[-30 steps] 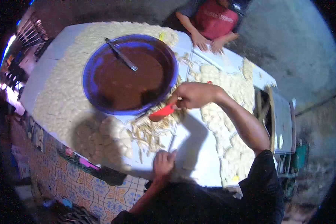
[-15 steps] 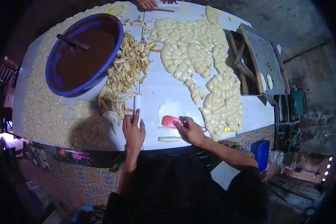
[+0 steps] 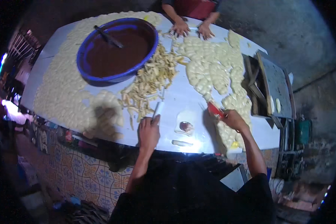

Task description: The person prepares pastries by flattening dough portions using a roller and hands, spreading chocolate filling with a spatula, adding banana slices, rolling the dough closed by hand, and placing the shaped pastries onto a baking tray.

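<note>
Red scoop (image 3: 215, 109) moved right, off the dough sheet

Half a second ago: scoop held over the dough sheet (image 3: 184, 116). Now it is held above or against the dough lumps (image 3: 205, 76); contact can't be judged. Brown paste (image 3: 185, 126) is left exposed on the sheet, which lies flat on the table (image 3: 175, 99), just beyond the dough roll (image 3: 182, 143).

Grip: scoop is clasped by the right hand (image 3: 233, 120). Near end of the rolling pin (image 3: 159, 108) is touched by the left hand (image 3: 149, 131); whether that hand is closed can't be told.

Handling, judged: scoop likely light, fairly stiff, maybe slick with paste; best gripped by its handle, behind the blade. Sheet looks soft, thin, easily torn; best lifted by the edges, clear of the wet paste.
</note>
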A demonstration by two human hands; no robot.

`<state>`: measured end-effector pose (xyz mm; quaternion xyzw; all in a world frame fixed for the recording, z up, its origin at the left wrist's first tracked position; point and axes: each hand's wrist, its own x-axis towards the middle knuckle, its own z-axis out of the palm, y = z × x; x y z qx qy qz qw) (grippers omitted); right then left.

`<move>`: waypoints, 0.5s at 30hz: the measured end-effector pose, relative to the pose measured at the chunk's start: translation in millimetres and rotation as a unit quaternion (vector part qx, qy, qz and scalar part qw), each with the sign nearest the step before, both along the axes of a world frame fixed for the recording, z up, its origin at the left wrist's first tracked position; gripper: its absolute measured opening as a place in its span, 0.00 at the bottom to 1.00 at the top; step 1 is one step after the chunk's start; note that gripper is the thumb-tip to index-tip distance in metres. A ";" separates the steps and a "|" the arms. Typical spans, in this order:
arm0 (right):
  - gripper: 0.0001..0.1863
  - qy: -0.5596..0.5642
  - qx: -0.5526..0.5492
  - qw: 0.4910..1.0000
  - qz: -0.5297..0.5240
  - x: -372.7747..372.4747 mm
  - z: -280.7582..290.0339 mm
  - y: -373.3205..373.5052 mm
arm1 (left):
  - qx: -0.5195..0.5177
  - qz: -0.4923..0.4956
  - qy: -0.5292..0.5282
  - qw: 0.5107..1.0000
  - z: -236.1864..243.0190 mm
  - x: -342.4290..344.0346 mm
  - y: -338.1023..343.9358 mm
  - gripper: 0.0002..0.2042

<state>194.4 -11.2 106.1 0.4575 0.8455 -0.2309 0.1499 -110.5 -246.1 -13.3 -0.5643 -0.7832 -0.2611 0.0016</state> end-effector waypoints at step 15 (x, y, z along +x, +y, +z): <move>0.20 0.306 0.009 0.951 0.046 -278.0 -120.4 -68.2 | -0.015 0.022 0.040 0.999 0.9 15.6 -19.2 0.18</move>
